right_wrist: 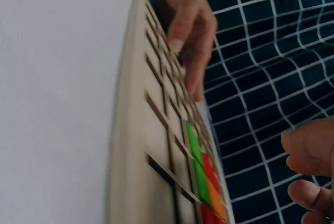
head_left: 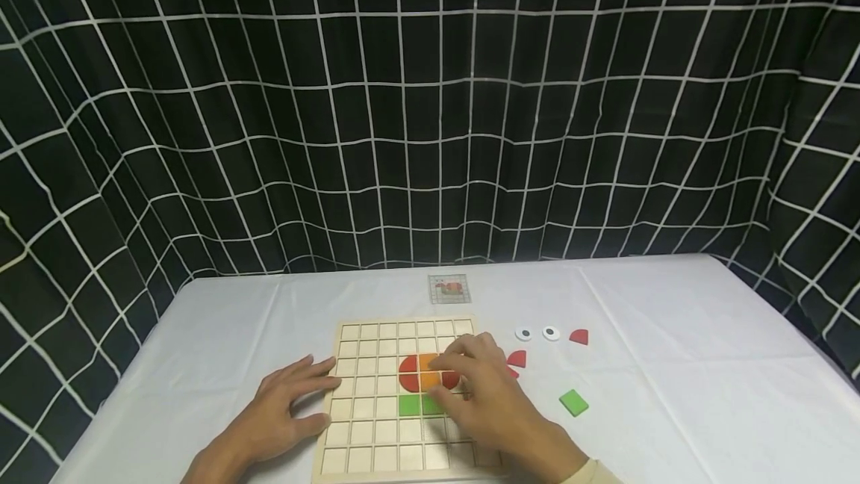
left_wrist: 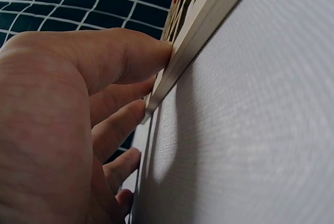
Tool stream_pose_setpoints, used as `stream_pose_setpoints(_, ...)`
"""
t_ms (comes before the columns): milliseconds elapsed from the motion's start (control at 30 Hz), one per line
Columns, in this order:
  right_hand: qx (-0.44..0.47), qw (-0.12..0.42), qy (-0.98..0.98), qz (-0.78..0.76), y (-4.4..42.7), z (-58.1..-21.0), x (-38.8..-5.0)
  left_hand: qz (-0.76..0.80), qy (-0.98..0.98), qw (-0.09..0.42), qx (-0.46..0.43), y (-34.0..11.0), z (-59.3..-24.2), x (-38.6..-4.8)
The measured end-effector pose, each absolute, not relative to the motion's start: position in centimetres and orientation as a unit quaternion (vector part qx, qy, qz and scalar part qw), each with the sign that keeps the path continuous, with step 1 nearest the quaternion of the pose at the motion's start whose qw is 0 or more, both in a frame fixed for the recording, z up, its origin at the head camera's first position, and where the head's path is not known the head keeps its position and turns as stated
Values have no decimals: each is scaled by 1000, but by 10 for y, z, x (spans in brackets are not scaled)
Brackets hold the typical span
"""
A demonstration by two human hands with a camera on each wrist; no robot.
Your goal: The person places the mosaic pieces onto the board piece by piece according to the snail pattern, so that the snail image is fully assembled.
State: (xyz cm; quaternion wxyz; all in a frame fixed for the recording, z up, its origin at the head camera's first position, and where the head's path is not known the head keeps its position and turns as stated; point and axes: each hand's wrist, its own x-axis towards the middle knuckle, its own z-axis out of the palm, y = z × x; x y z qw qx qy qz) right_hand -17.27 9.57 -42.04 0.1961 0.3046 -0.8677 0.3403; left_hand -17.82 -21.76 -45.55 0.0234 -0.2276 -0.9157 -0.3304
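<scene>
A wooden grid board [head_left: 363,432] lies on the table. Red curved pieces [head_left: 407,383], orange pieces [head_left: 430,381] and green squares [head_left: 408,405] sit in its middle cells. My left hand [head_left: 285,405] rests at the board's left edge; in the left wrist view its thumb [left_wrist: 141,51] touches the rim. Over the coloured pieces hovers my right hand [head_left: 487,394], hiding some of them. Its thumb and fingers are apart, and the right wrist view shows nothing between its fingers [right_wrist: 310,143].
Right of the board lie two eye discs [head_left: 551,333], red quarter-round pieces [head_left: 579,337] and a loose green square [head_left: 574,402]. Behind the board is a small picture card [head_left: 449,289]. A black curtain with white grid lines [head_left: 430,110] surrounds the white-covered table [head_left: 678,364].
</scene>
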Motion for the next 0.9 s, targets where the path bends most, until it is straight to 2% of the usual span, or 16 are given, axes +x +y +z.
stream_pose_setpoints(100, 300, 202, -864, 349, 106, -415, -173, -332, -915, 24, -229, -218, -455, -178)
stream_pose_setpoints(433, 283, 279, -856, 330, 148, -405, -175, -331, -915, 22, -228, -218, -456, -179)
stream_pose_setpoints(733, 258, 298, -860, 324, 179, -406, -176, -336, -914, 21, -227, -218, -455, -180)
stream_pose_setpoints(900, 241, 289, -869, 323, 186, -411, -175, -334, -913, 28, -232, -218, -454, -178)
